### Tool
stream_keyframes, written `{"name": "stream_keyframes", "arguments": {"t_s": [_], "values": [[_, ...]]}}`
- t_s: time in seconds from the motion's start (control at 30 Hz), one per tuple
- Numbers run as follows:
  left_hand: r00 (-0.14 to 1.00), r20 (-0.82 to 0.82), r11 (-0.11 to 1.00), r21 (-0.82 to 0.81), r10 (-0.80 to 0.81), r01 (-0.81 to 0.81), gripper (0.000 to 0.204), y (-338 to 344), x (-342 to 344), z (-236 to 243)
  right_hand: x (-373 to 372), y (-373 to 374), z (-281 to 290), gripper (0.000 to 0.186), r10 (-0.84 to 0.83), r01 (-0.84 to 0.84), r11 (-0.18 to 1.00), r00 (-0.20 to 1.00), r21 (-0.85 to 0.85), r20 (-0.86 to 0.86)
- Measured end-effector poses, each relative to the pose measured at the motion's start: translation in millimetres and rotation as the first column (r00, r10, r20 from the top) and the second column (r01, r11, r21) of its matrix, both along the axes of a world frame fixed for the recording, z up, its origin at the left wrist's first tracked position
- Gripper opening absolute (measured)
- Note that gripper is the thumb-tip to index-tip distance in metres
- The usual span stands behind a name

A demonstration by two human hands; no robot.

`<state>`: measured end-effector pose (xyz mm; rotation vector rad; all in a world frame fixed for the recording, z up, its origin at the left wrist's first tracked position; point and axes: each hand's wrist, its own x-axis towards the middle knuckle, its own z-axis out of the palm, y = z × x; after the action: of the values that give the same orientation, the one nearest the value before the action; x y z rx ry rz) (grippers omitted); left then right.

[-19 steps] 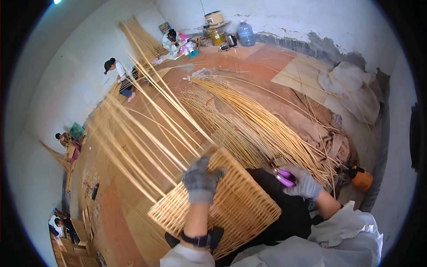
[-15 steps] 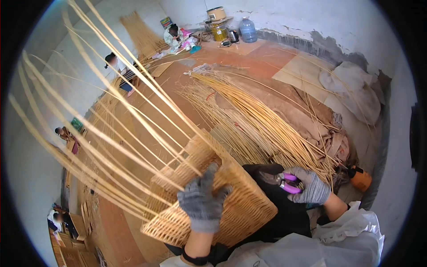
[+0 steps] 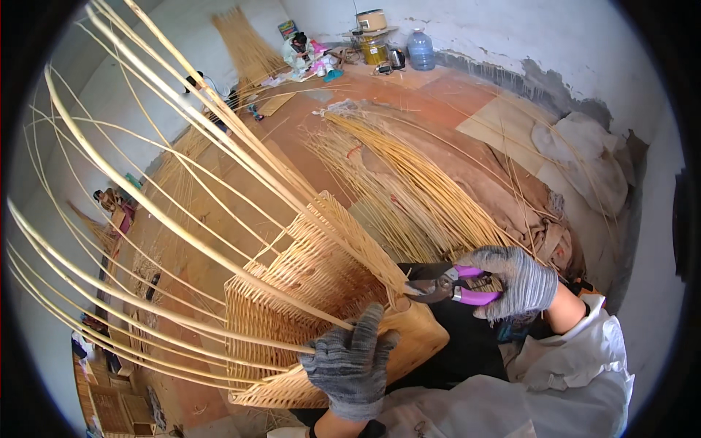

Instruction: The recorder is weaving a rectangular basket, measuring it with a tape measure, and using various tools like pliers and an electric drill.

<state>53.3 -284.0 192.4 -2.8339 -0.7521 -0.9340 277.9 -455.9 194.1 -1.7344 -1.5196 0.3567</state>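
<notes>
Pruners (image 3: 478, 298) at the corner of my basket (image 3: 328, 270)

The basket sits in front of me, tilted, its mouth turned toward the left so that I can see some way inside. Long pale stakes (image 3: 255, 152) rise from its rim and sweep out to the upper left, some thick, some thin, several of them bowed.

My right hand (image 3: 515, 281), in a striped grey glove, is wrapped around the purple handles of the pruners. The handles stand a little apart, and the blades point left, right by the basket's far-right corner; whether they touch it I cannot tell. My left hand (image 3: 354, 361), gloved in darker grey, lies against the near side of the basket, fingers upward and parted, where the lower ends of two stakes meet it. I cannot tell whether it grips the rim or only rests there.

Black cloth (image 3: 467, 358) lies under and beside the basket's right end, with my pale apron (image 3: 453, 409) nearest me. Beyond, a big bundle of rods (image 3: 438, 197) stretches across the floor beside brown sacking (image 3: 504, 193). A blue jug (image 3: 421, 50) stands by the back wall, and a person (image 3: 299, 52) sits to its left.
</notes>
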Motion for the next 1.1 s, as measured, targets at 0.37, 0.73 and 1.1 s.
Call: {"name": "stream_keyframes", "arguments": {"t_s": [0.37, 0.73, 1.1], "values": [[0.998, -0.052, 0.999, 0.052, 0.018, -0.015, 0.058, 10, 0, 1, 10, 10, -13, 0.047, -0.052, 0.036, 0.995, 0.984, -0.091, -0.171], [0.996, 0.085, 0.992, -0.128, 0.0, 0.011, 0.081, 79, 35, -32, 54, -37, -286, 0.063, -0.765, 0.37, 0.215, 0.639, -0.904, 0.079], [0.991, 0.099, 0.889, -0.44, -0.094, 0.128, 0.08, 183, 133, -110, 167, -85, -370, 0.024, -0.515, 0.714, 0.435, 0.697, -0.548, 0.5]]}}
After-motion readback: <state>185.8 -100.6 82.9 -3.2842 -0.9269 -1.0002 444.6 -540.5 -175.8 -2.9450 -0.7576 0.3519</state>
